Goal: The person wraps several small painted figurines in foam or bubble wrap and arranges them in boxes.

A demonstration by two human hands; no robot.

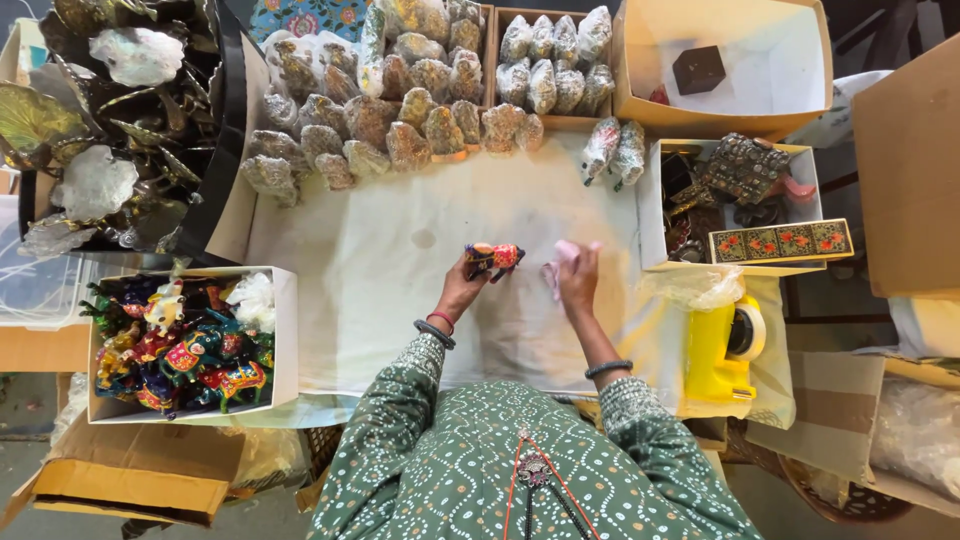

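Two hands, left hand [462, 288] gripping painted figurine [494, 258], right hand [577, 281] holding pink cloth [561, 256]

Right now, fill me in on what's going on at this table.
A person in a green dotted top stands at a cloth-covered table. The left hand holds a small painted animal figurine just above the cloth, while the right hand holds a pink cloth beside it. A white box of similar colourful figurines sits at the left, rows of plastic-wrapped figurines lie at the far edge, and a yellow tape dispenser stands at the right.
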